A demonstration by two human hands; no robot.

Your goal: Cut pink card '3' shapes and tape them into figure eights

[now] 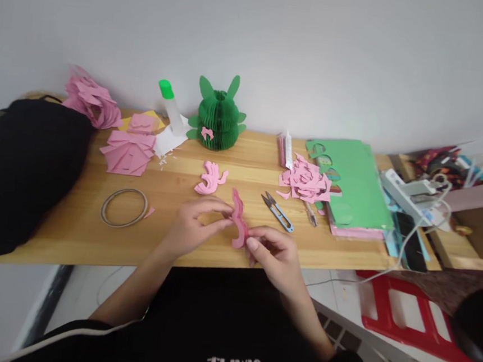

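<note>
Near the front edge of the table, a curved pink paper cutout (240,226) is held up between both hands. My left hand (193,222) pinches its left side between thumb and fingers. Thumb and fingers of my right hand (275,257) grip its lower right edge. Just beyond lies a small stack of similar pink paper cutouts (210,179). Blue-handled thread snips (279,212) rest to the right, blades apart. Behind stands a green honeycomb paper figure (219,120) with leaf-shaped ears and a small pink piece on its front.
Pink paper scraps (307,180) are heaped beside green paper sheets (359,185) on the right. A glue bottle (172,110), folded pink paper (128,151) and a tape ring (124,207) occupy the left, near a black bag (26,173). A power strip (409,198) sits far right.
</note>
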